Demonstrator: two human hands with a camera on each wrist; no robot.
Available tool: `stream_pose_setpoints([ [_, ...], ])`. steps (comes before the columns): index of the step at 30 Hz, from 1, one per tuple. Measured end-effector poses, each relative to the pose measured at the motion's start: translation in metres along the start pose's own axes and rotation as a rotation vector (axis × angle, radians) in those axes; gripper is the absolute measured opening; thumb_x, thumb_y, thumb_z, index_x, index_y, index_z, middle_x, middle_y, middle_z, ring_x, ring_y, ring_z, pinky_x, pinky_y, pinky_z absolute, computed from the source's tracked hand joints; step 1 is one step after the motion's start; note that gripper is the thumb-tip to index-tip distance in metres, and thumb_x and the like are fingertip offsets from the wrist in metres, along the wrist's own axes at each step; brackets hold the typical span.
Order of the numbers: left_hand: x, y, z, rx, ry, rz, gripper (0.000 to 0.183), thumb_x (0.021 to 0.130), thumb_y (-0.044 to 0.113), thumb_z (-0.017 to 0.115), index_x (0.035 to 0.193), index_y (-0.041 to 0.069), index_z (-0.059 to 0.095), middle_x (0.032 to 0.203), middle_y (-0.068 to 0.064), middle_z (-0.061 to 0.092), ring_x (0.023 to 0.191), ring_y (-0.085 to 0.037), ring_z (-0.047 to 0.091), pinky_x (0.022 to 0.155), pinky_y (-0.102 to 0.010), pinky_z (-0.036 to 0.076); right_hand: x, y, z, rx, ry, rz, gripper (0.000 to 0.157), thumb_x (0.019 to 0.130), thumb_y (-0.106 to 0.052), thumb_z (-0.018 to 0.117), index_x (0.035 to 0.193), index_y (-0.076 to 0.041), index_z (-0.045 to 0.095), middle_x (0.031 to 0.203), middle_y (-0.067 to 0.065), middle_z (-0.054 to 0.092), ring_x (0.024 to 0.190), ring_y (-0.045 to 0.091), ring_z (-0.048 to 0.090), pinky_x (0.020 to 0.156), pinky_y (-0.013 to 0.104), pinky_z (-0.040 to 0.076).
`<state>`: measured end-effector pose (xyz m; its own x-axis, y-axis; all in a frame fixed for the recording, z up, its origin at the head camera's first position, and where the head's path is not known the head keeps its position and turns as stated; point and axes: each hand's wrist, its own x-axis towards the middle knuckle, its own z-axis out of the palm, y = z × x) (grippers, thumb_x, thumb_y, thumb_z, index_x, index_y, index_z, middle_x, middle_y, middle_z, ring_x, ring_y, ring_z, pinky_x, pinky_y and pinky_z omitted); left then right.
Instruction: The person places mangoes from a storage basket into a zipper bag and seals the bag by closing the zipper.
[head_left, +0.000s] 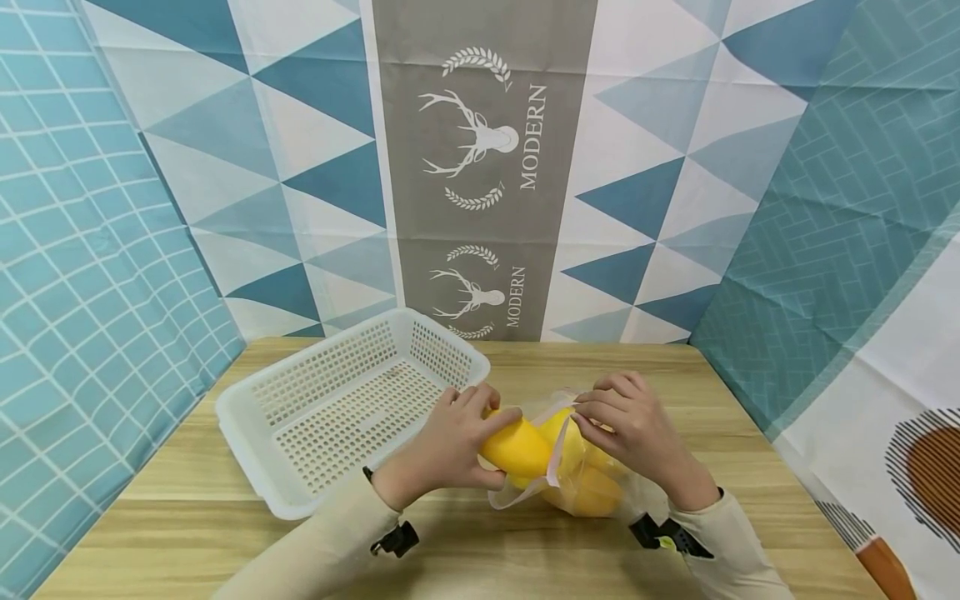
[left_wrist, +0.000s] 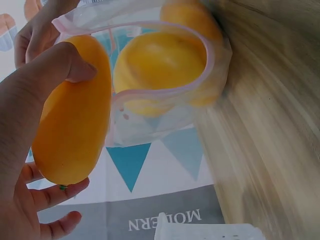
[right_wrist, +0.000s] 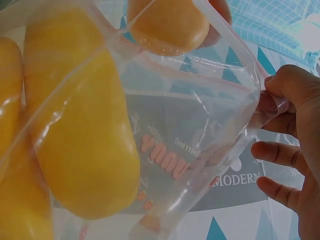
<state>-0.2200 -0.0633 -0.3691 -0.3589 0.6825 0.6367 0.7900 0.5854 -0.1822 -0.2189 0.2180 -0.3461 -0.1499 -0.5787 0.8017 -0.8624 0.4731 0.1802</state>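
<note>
A yellow mango is gripped by my left hand, thumb on one side and fingers on the other. It overlaps the mouth of a clear zip bag with a pinkish edge. More mangoes lie inside the bag, seen through its plastic in the right wrist view. My right hand pinches the edge of the bag's mouth between thumb and forefinger. Its other fingers are spread apart beside the plastic, and the mouth gapes toward the left hand.
A white perforated plastic basket stands on the wooden table, to the left of the bag. Patterned cloth hangs behind the table, with tile-patterned cloth at the left side.
</note>
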Motion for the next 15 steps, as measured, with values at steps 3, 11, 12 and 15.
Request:
stream_pose_setpoints([
  [3, 0.001, 0.003, 0.002, -0.014, -0.012, 0.002, 0.067, 0.058, 0.050, 0.076, 0.117, 0.023, 0.061, 0.100, -0.005, 0.051, 0.085, -0.017, 0.051, 0.063, -0.029, 0.035, 0.000, 0.000, 0.000, 0.002, 0.006, -0.007, 0.039, 0.104, -0.030, 0.050, 0.081, -0.009, 0.073, 0.082, 0.002, 0.071, 0.079, 0.024, 0.058, 0.079, 0.042, 0.043],
  [11, 0.002, 0.010, 0.010, -0.065, 0.000, 0.057, 0.066, 0.059, 0.045, 0.080, 0.117, 0.019, 0.060, 0.101, -0.006, 0.051, 0.083, -0.019, 0.052, 0.066, -0.029, 0.044, 0.001, 0.000, -0.001, -0.002, -0.008, 0.002, 0.040, 0.104, -0.031, 0.049, 0.082, -0.009, 0.074, 0.083, 0.002, 0.072, 0.080, 0.024, 0.058, 0.080, 0.041, 0.044],
  [12, 0.002, 0.011, 0.012, -0.071, 0.011, 0.067, 0.067, 0.059, 0.044, 0.080, 0.117, 0.018, 0.060, 0.101, -0.006, 0.051, 0.082, -0.019, 0.052, 0.065, -0.028, 0.044, 0.001, -0.001, -0.001, -0.004, -0.007, 0.001, 0.040, 0.104, -0.031, 0.049, 0.082, -0.009, 0.074, 0.083, 0.002, 0.072, 0.080, 0.024, 0.058, 0.081, 0.041, 0.044],
  [15, 0.002, 0.013, 0.016, -0.100, 0.033, 0.091, 0.067, 0.059, 0.041, 0.082, 0.117, 0.016, 0.060, 0.103, -0.007, 0.052, 0.082, -0.018, 0.052, 0.065, -0.028, 0.045, 0.001, -0.001, 0.000, -0.005, 0.012, -0.014, 0.038, 0.104, -0.030, 0.050, 0.082, -0.009, 0.073, 0.083, 0.002, 0.072, 0.080, 0.023, 0.058, 0.080, 0.041, 0.044],
])
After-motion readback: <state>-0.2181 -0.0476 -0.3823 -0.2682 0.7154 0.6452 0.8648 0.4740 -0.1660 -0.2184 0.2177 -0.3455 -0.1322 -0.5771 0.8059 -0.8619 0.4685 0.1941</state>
